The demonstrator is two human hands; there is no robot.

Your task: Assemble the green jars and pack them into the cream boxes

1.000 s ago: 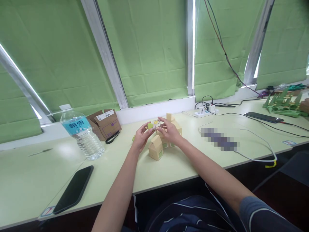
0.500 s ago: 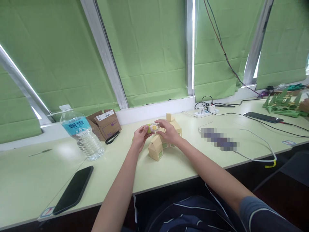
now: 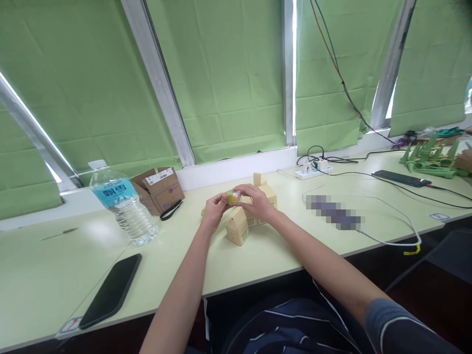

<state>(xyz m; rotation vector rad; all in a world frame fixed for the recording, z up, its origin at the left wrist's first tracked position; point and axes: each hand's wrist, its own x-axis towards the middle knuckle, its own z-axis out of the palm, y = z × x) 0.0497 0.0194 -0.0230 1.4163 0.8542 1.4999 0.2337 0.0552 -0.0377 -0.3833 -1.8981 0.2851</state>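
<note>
Between my two hands is a small green and clear plastic item (image 3: 233,197) with a round yellow part inside, which looks like a correction tape. My left hand (image 3: 214,210) pinches its green end. On the clear end are the closed fingers of my right hand (image 3: 255,201). Just below them stands a small cream house-shaped block model (image 3: 237,227) with a green-framed window. A larger cream house model (image 3: 272,195) with a chimney is behind my right hand, which partly hides it. A little green piece (image 3: 202,211) shows beside my left hand.
A large water bottle (image 3: 125,209) and an open cardboard box (image 3: 162,191) stand left. A black phone (image 3: 110,290) lies near the front edge. To the right are a power strip (image 3: 312,172), cables, another phone (image 3: 401,178) and green parts (image 3: 429,160) near another person's hand (image 3: 463,160).
My hands have drawn slightly closer together around the plastic item, and less of its clear end shows. At the far right, another person's hand has moved beside the green parts.
</note>
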